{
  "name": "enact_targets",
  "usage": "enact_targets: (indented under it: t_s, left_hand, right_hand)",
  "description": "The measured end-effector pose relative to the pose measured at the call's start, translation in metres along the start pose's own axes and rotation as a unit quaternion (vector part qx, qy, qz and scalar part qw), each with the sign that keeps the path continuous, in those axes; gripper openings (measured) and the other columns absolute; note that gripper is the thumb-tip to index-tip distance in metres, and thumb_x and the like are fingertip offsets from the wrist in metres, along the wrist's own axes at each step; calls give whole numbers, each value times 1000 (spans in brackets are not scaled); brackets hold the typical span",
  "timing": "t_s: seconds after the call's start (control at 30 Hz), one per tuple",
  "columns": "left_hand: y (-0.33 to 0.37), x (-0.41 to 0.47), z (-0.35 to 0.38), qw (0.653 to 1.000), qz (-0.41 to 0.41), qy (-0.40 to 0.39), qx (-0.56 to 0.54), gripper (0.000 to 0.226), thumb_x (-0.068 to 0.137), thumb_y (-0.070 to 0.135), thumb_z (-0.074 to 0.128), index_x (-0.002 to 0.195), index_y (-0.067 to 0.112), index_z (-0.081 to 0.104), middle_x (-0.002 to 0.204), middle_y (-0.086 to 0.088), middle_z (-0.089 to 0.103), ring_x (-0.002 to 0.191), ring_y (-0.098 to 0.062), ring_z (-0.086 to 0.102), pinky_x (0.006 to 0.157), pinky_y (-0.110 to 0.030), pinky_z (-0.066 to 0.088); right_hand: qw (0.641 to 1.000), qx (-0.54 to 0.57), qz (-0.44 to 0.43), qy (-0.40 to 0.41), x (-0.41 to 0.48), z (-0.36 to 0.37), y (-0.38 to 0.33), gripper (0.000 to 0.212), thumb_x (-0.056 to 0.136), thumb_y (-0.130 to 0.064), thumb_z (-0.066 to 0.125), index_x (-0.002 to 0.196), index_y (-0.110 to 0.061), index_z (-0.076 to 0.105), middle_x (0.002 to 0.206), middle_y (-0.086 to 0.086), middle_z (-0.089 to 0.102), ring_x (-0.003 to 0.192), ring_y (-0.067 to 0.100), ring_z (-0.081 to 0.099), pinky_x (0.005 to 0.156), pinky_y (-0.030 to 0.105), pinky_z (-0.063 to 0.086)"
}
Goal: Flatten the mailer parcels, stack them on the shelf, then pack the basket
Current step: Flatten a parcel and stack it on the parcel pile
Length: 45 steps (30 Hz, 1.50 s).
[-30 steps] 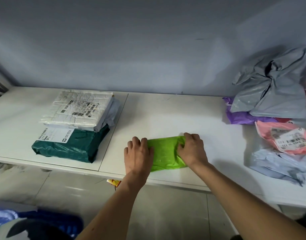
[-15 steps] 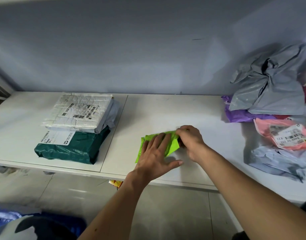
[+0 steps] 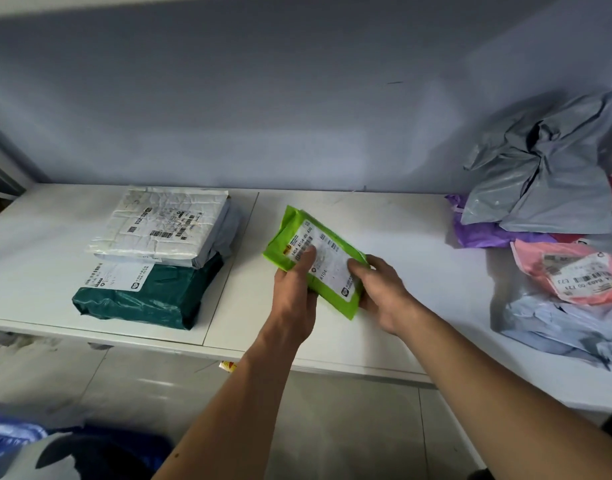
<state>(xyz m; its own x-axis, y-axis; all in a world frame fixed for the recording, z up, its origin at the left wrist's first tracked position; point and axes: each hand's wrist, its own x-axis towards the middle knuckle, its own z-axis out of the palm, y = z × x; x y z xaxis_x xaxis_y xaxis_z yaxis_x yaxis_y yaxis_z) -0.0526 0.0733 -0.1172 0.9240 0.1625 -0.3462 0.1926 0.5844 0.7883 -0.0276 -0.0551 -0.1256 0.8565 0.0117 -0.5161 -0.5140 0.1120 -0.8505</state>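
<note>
A bright green mailer parcel (image 3: 290, 233) with a white shipping label facing up is lifted above the middle of the white shelf (image 3: 384, 237). My left hand (image 3: 295, 292) grips its near left edge, thumb on the label. My right hand (image 3: 380, 289) holds its right edge, thumb on the label. On the left of the shelf stands a stack: a white padded mailer (image 3: 162, 226) on top of a dark green mailer (image 3: 148, 299), with a grey one partly hidden between them.
At the right end of the shelf lies a loose heap: grey mailers (image 3: 546, 181), a purple one (image 3: 484, 233), a pink one with a label (image 3: 574, 275) and a pale blue one (image 3: 560, 327). Tiled floor lies below, with blue material (image 3: 17, 438) at bottom left.
The green parcel lay flat under both hands, label down. It has since been turned over and lifted, so its label faces up and both hands hold its edges.
</note>
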Motion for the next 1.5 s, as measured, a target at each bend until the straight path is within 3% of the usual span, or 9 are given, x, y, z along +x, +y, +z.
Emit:
enact_targets:
  t_s: [0.2,0.3,0.4,0.57,0.73,1.0,1.27,1.37,1.5]
  left_hand:
    - [-2,10,-30,970,10,186,156,24,93,30,60,102,8,66,93,-10,69,79,-21,63,68,-29,51]
    - [-13,10,-42,834,71,228,497,33,92,40,56,111,15,65,99,-7,69,88,-25,63,76,-35,51]
    - [-32,8,-42,691,213,170,669,31,92,30,55,118,14,60,108,-9,59,101,-32,53,83,-41,45]
    - [-59,18,-31,578,324,-28,748,41,96,21,37,135,15,51,141,-8,50,134,-30,43,108,-46,37]
    - [-70,24,-38,542,211,-73,810,62,95,34,0,156,23,4,164,5,0,150,-17,-9,121,-40,-2]
    - [-71,26,-37,556,201,-62,804,71,89,43,-13,155,17,-4,163,1,-6,144,-13,-20,117,-30,-11]
    - [-58,11,-37,554,189,-74,807,75,90,49,-3,153,18,24,159,0,26,148,-17,18,119,-32,17]
    - [-53,1,-35,522,255,-33,813,49,94,34,24,124,16,58,124,-1,61,116,-23,57,95,-38,45]
    - [-53,4,-26,540,296,-24,788,43,93,24,27,119,12,58,119,-6,60,113,-27,56,98,-41,44]
  right_hand:
    - [977,-166,-79,106,9,-18,6,23,90,-16,52,110,-28,51,88,-3,60,70,13,59,62,23,47]
    - [920,-363,-91,114,11,-21,19,42,92,-24,47,134,-23,45,110,7,62,95,25,61,73,27,46]
    - [784,-558,-202,184,12,-20,33,52,89,-30,53,138,-15,45,126,16,51,116,36,47,91,41,44]
    - [678,-637,-356,83,26,-17,52,49,96,-32,37,140,-11,47,144,12,45,133,31,43,110,43,37]
    - [680,-657,-317,70,33,-17,69,59,99,-37,18,145,-8,42,150,13,41,141,29,35,114,42,31]
    - [669,-675,-303,72,38,-16,70,63,99,-38,12,149,-9,35,154,12,35,145,26,28,118,40,24]
    - [670,-675,-306,45,28,-23,69,66,96,-42,11,146,-11,41,151,10,41,142,25,34,116,40,31]
    - [664,-675,-316,56,12,-20,68,57,96,-38,21,136,-10,53,141,9,52,133,26,46,108,41,41]
    - [645,-667,-364,82,8,-11,59,43,94,-26,39,131,-10,55,135,7,55,130,26,48,108,39,39]
